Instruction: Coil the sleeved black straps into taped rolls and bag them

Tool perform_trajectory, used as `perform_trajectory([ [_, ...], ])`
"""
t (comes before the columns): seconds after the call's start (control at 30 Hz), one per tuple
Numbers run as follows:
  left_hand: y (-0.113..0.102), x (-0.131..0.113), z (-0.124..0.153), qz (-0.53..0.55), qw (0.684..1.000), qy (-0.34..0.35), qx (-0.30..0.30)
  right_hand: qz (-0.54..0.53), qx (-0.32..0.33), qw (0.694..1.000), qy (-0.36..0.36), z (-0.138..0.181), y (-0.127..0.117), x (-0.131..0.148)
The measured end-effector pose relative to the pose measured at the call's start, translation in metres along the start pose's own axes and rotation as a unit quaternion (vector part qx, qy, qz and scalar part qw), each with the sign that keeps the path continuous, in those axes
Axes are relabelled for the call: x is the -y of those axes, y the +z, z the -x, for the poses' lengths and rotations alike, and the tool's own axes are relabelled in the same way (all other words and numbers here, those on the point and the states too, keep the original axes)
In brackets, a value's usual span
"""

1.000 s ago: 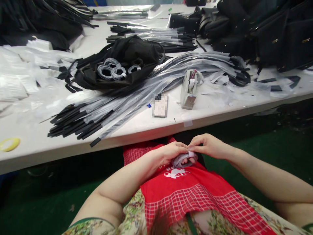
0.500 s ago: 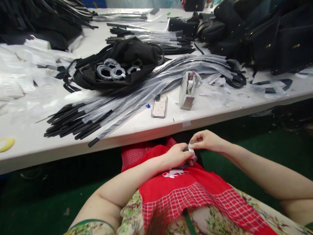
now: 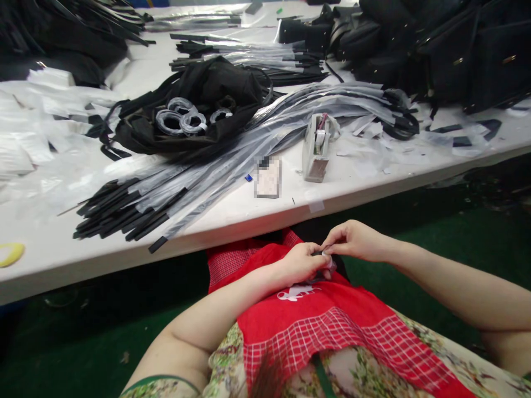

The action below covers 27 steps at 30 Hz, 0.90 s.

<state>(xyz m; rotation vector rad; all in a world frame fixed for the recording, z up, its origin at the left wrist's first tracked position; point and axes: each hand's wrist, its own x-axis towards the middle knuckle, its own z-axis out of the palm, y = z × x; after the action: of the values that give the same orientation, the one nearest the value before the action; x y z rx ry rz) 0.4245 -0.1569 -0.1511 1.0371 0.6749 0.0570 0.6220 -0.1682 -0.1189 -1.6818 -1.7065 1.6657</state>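
Head view shows a long white table [image 3: 224, 209], then the person's red apron [image 3: 290, 318] below its edge, a bundle of plastic-sleeved black strips [image 3: 249, 149] lying on the tabletop, a black cloth bag [image 3: 224, 77] next to that bundle, and a tape dispenser [image 3: 316, 157] near its other side. Over the apron, the left hand [image 3: 305, 262] curls around a small coil [image 3: 332, 266], mostly hiding it, while the right hand [image 3: 352, 240] brings thumb and fingertips close together at a white piece [image 3: 325, 254] there, though whether they pinch it I cannot tell
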Motion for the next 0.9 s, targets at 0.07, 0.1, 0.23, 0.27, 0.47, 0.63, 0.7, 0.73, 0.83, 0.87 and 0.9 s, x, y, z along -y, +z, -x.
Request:
perform_trajectory([
  [0.07,0.000,-0.001,0.001,-0.023,1.000,-0.007,0.002,0.016,-0.007,1.000,-0.003,0.000,0.001,-0.001],
  [0.1,0.000,-0.002,0.002,-0.029,1.000,-0.010,0.002,0.016,-0.008,1.000,0.000,-0.001,0.002,-0.001],
  [0.23,-0.001,-0.003,0.003,-0.010,1.000,-0.016,0.002,0.014,-0.010,1.000,0.009,-0.002,0.001,-0.001],
  [0.27,-0.001,-0.003,0.003,-0.003,1.000,-0.015,0.005,0.022,-0.003,1.000,0.001,-0.002,-0.001,0.000],
  [0.47,0.001,-0.001,0.002,-0.002,1.000,-0.020,0.004,0.100,0.048,0.993,-0.038,-0.003,-0.007,0.009],
  [0.63,-0.004,0.001,-0.002,0.062,0.998,0.003,-0.028,0.259,-0.089,0.951,-0.146,0.002,0.012,0.002],
  [0.7,-0.010,0.001,-0.006,0.104,0.992,0.031,-0.066,0.285,-0.133,0.924,-0.218,0.003,0.023,-0.007],
  [0.73,-0.013,0.000,-0.008,0.126,0.988,0.042,-0.085,0.288,-0.148,0.913,-0.250,0.003,0.028,-0.012],
  [0.83,-0.022,-0.003,-0.015,0.183,0.973,0.058,-0.128,0.299,-0.191,0.885,-0.301,0.002,0.041,-0.023],
  [0.87,-0.026,-0.005,-0.016,0.196,0.968,0.065,-0.141,0.304,-0.205,0.878,-0.307,0.001,0.043,-0.024],
  [0.9,-0.029,-0.008,-0.018,0.203,0.964,0.075,-0.156,0.309,-0.215,0.871,-0.316,0.001,0.043,-0.023],
])
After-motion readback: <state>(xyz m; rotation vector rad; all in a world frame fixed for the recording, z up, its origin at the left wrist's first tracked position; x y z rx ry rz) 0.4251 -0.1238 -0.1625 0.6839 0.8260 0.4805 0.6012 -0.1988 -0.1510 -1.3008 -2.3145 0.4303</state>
